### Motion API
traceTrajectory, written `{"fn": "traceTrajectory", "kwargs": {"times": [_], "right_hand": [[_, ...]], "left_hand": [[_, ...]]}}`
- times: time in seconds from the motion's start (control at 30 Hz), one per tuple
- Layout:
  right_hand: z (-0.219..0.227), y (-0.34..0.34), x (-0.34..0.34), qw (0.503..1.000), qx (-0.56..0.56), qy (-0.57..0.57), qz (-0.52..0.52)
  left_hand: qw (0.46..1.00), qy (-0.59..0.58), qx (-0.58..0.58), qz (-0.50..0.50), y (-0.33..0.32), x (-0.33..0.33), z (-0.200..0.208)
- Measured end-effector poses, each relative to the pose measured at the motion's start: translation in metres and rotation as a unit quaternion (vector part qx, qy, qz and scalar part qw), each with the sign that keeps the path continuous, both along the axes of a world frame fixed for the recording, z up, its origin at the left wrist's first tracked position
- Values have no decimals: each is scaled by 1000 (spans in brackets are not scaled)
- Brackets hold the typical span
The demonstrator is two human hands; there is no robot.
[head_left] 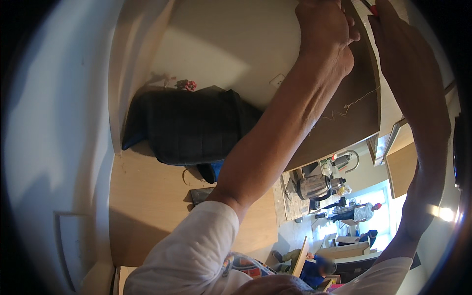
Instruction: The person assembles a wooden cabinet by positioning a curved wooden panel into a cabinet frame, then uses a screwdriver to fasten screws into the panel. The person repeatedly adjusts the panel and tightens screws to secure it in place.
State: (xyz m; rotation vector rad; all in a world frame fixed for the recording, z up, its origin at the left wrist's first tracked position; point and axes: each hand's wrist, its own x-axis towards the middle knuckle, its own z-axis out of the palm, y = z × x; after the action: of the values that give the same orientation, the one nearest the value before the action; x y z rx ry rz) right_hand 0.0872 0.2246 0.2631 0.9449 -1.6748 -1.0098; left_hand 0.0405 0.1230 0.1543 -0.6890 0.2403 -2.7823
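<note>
A red tool is being gripped in the closed right hand; left of it, the left hand is being curled near the panel, contents hidden. Steady bracing is probably being called for.

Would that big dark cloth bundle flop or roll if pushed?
The dark cloth bundle would probably give and sag, since its surface looks like soft, seamed fabric. It seems unlikely to roll, being broad and bulky rather than round. Its weight is hard to judge, as anything inside is hidden.
</note>
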Motion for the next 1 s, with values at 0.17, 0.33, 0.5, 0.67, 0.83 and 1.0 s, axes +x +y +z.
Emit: {"fn": "traceTrajectory", "kwargs": {"times": [0.17,0.33,0.5,0.67,0.83,1.0], "right_hand": [[-3,-4,14,999,16,10,-28],[-6,2,-2,1000,7,-3,-19],[-8,5,-11,1000,3,2,-2],[-2,8,-8,1000,13,21,-20],[-1,28,-9,997,8,49,-61],[-2,38,-4,995,10,63,-76]], "left_hand": [[999,-2,26,-45,11,5,3],[999,-3,25,-32,7,-8,-2],[1000,-28,5,4,5,7,-9],[1000,2,-13,-24,27,-30,-7],[994,-101,-30,-32,34,-15,-15],[994,-92,-58,-17,60,-31,-24]]}}
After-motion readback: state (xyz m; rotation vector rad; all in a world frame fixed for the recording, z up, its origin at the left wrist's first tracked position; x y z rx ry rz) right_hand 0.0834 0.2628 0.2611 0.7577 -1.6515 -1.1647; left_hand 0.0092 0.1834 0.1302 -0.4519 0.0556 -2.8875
